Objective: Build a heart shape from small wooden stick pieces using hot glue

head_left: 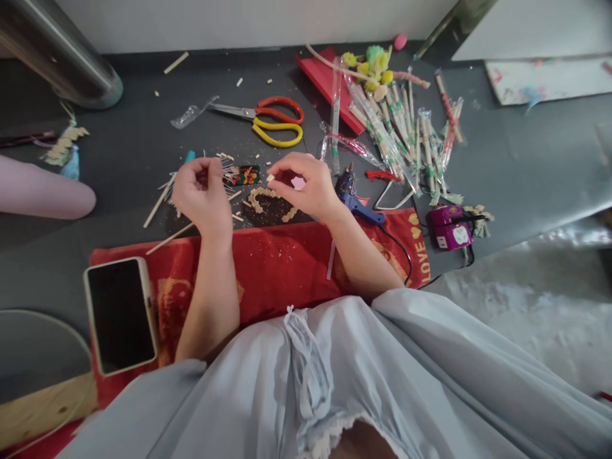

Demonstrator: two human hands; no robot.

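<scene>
My right hand (308, 185) pinches a small pale stick piece (271, 178) between thumb and forefinger. To its left my left hand (203, 197) is closed, its fingertips pressed together; whatever they grip is hidden. Between and just below the hands lies a curved strip of pale beaded pieces (255, 203) on the dark table. A small green and orange patterned packet (248, 174) sits between the hands. Long thin sticks (160, 201) and white-tipped pins or swabs lie beside and partly under my left hand. Crumbs and cut bits are scattered around.
Scissors (272, 121) with red and yellow handles lie beyond the hands. A blue glue gun (356, 201) is right of my right wrist, near a purple box (449, 227). Wrapped sticks (396, 127) pile up at the back right. A phone (120, 315) rests on the red towel (282, 264).
</scene>
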